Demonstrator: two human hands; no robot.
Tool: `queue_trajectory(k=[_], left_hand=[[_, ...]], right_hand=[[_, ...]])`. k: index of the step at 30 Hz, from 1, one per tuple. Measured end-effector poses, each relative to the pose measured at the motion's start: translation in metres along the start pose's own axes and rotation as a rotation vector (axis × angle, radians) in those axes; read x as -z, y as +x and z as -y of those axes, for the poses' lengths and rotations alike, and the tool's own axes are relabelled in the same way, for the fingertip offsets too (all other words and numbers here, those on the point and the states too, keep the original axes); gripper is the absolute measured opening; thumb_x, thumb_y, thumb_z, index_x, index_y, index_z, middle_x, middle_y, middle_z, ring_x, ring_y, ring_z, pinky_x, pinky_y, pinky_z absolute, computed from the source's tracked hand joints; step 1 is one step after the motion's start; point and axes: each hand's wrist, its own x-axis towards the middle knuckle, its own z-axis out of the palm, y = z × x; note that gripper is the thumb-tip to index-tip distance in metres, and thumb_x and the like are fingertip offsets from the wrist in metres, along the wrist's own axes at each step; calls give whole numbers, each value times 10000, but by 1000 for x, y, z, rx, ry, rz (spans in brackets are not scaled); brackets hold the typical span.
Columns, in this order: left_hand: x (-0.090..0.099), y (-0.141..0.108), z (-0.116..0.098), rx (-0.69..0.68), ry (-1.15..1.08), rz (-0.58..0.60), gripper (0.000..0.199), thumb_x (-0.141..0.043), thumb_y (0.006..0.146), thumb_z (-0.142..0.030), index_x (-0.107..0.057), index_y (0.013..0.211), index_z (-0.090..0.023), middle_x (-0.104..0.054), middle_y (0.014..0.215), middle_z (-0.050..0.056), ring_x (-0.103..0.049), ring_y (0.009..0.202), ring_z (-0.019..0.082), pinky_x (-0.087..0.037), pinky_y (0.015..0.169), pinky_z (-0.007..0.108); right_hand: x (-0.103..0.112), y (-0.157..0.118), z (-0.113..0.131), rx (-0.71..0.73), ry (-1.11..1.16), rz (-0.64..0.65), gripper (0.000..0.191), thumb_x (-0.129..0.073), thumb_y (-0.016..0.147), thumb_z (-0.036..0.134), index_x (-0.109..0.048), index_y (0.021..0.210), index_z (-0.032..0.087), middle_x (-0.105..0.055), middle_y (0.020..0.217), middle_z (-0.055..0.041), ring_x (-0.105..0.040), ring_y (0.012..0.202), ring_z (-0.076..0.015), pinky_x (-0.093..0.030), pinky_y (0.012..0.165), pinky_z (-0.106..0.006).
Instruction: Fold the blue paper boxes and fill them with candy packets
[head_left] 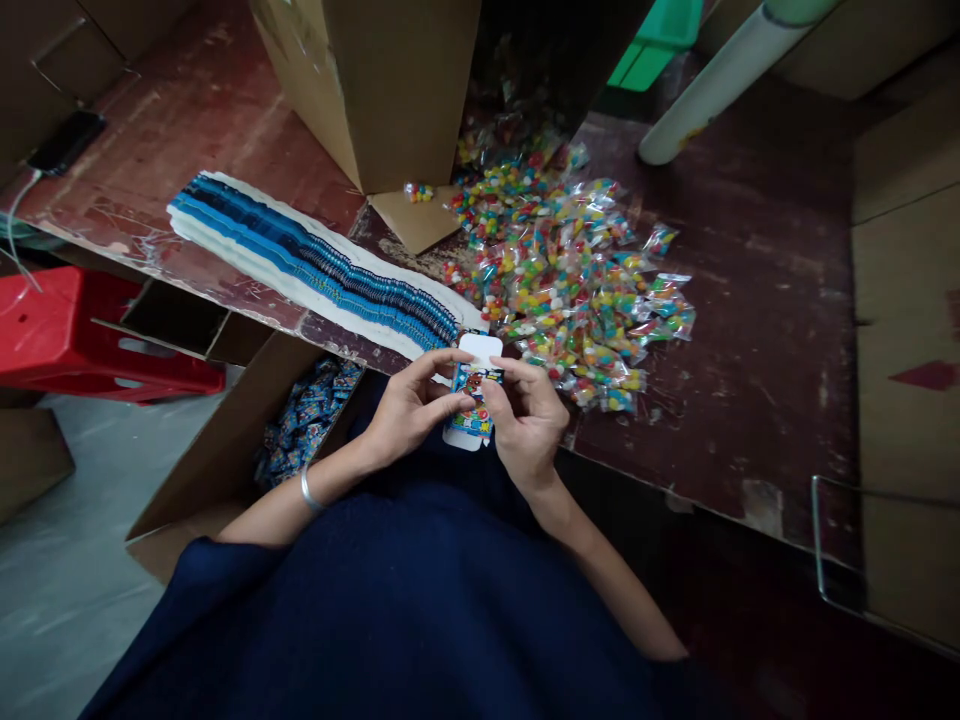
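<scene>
Between my two hands is a small printed candy box (471, 425), blue with colourful pictures, its white end flaps standing open at top and bottom. My left hand (416, 400) grips its left side between thumb and fingers. On the right side, my right hand (529, 410) holds it the same way, thumb on the front. Just beyond my hands lies a long fanned row of flat blue-and-white cartons (315, 265). A heap of clear bags of multicoloured candies (570, 280) spreads to the right of that row.
A cardboard carton (405, 90) stands at the back of the red-brown table (750, 300). Below the table edge, an open carton (217, 460) holds many filled blue boxes (307, 410). A red stool (60, 320), a white pole (705, 85) and a phone (67, 142) with a cable are around.
</scene>
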Motion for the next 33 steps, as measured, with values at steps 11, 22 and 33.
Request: queue_trajectory(k=[11,22,33], left_hand=[[0,-1,-1,26,-98,63,488,-893,766,-330,-510,1047,-219,-557,1015,-9,-622,741,77,-566,667,193],[14,-7,0,-70,139,128,475,-787,866,-233,-565,1286,-237,-662,1091,49,-697,913,158,-616,809,258],[12,-8,-3,-37,107,127,510,-790,863,-259,-661,1356,-222,-705,1159,80,-680,995,189,-611,854,281]], right_hand=[[-1,10,3,-59,325,41,204,-808,888,334,-653,997,259,-769,924,-8,-747,838,-181,-596,770,-314],[15,38,9,-307,212,297,308,-884,753,461,-715,726,204,-717,730,-7,-636,638,-151,-524,545,-269],[12,34,11,-170,162,303,263,-780,872,372,-666,702,208,-724,803,-15,-665,712,-156,-542,643,-287]])
